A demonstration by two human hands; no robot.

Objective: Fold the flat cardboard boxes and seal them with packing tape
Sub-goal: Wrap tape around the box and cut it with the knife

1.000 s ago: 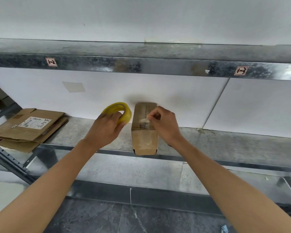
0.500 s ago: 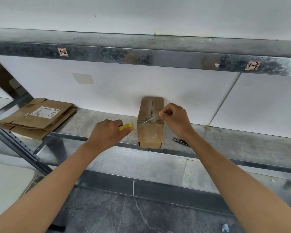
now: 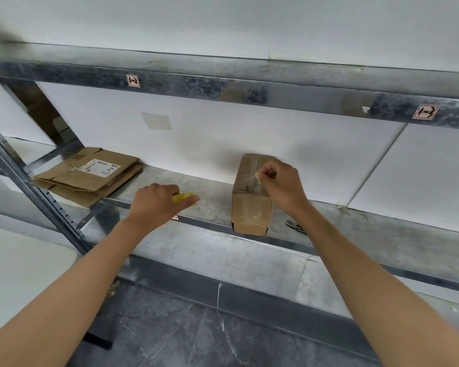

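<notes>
1. Folded box (image 3: 251,197) stands on the metal shelf (image 3: 212,205), near its front edge, one end toward us.
2. Our right hand (image 3: 282,185) is on the box top, fingers (image 3: 263,174) pinched shut on what looks like a clear tape end; the tape itself is hard to make out.
3. Our left hand (image 3: 157,205) rests on the shelf well left of the box, fingers closed around the yellow tape roll (image 3: 184,197).
4. Flat boxes (image 3: 90,177) lie stacked at the shelf's left end, unfolded.
5. Risks, as we judge them: the tape end curling and sticking to itself; an unbraced box sliding off the edge under a pull; a crooked strip missing the seam.
</notes>
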